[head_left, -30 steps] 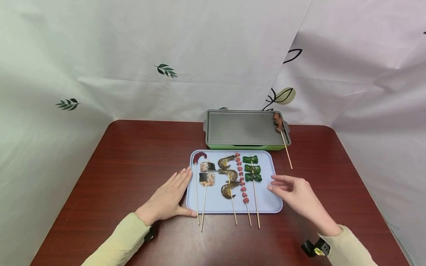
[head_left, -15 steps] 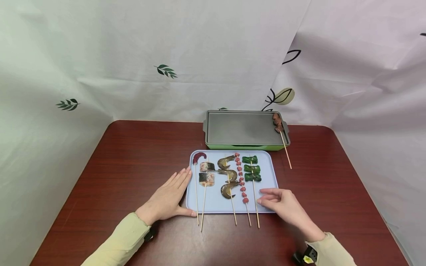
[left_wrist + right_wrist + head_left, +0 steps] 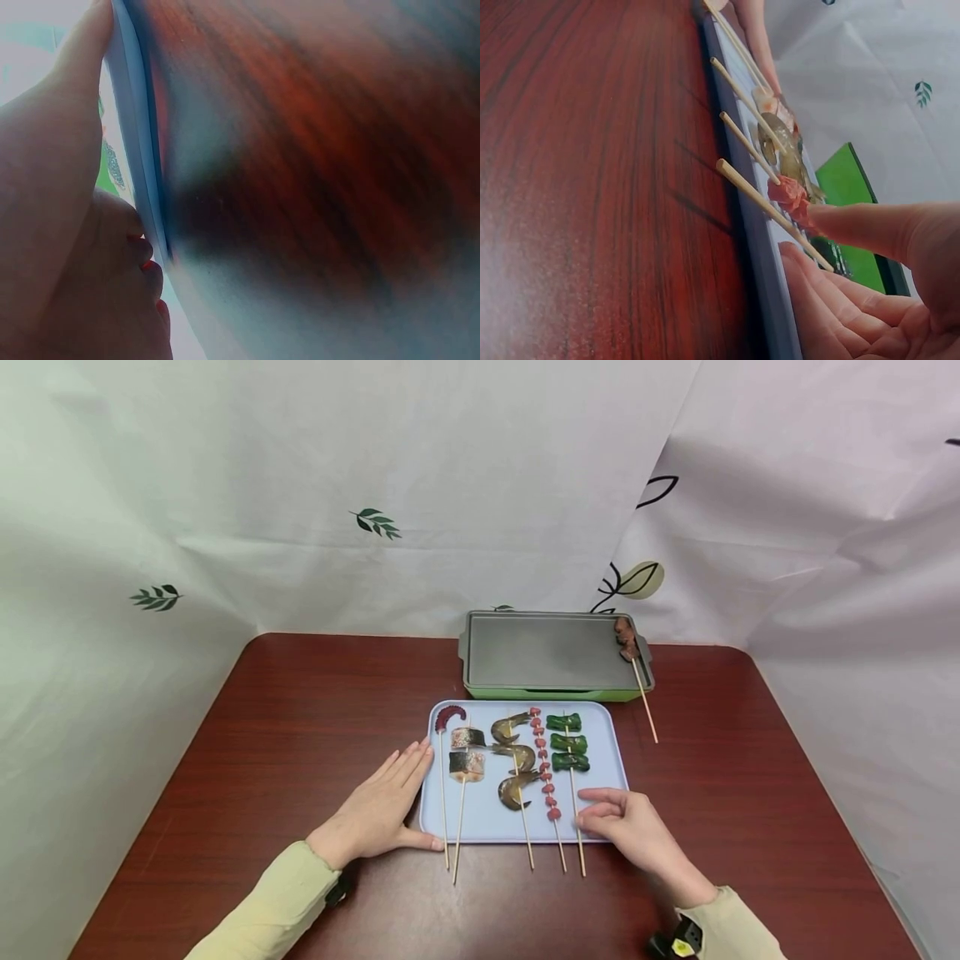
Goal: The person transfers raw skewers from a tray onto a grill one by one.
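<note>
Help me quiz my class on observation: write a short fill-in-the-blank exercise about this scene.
1. On the tray, ____ skewers lie side by side.
2. The prawn skewer carries ____ prawns.
3. The rightmost skewer on the tray, nearest the right hand, bears pieces coloured ____.
4. Seen from the head camera, the brown meat skewer lies at the ____ end of the grill.

Missing words: five; three; green; right.
</note>
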Motion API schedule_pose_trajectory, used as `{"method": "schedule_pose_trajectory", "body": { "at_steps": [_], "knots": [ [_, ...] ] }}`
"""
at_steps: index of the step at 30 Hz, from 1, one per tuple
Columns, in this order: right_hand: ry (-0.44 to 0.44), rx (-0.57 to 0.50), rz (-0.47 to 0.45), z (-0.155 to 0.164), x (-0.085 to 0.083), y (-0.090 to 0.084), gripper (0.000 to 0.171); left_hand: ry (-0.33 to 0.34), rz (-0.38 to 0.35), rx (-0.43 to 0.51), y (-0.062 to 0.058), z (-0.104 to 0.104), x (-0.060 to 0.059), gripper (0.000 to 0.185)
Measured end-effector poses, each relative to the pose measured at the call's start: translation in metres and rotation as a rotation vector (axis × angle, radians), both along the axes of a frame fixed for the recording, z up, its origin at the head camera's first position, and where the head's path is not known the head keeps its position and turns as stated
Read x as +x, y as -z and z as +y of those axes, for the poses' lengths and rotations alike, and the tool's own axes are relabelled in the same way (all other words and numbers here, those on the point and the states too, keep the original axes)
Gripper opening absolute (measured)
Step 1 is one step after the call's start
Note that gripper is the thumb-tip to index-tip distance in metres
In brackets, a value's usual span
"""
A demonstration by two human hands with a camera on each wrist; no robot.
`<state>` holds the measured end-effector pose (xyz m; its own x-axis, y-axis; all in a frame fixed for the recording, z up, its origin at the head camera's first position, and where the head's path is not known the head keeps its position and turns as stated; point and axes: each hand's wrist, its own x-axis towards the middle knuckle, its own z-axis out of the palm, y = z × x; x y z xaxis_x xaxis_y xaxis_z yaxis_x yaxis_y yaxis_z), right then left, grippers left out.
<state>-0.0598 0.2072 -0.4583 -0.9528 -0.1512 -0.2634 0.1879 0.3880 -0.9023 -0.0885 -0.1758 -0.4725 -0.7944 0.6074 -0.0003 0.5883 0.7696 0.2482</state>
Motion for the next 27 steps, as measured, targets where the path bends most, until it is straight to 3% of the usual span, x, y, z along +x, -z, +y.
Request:
{"method": "schedule_pose_trajectory", "body": {
  "at_steps": [11, 20, 27],
  "knots": [
    [0.005, -0.029, 0.005, 0.0008, 0.0000, 0.0008, 0.040, 0.004, 0.006, -0.005, -0.0002, 0.0011, 0.0011, 0.128],
    [0.005, 0.012, 0.002, -0.0044, -0.0032, 0.0057, 0.037, 0.001, 0.000, -0.006, -0.0008, 0.0007, 0.0009, 0.127],
    [0.043, -0.072, -0.024, -0.0057, -0.0027, 0.0037, 0.036, -0.006, -0.011, -0.001, -0.0004, 0.0003, 0.0010, 0.127]
  ]
}}
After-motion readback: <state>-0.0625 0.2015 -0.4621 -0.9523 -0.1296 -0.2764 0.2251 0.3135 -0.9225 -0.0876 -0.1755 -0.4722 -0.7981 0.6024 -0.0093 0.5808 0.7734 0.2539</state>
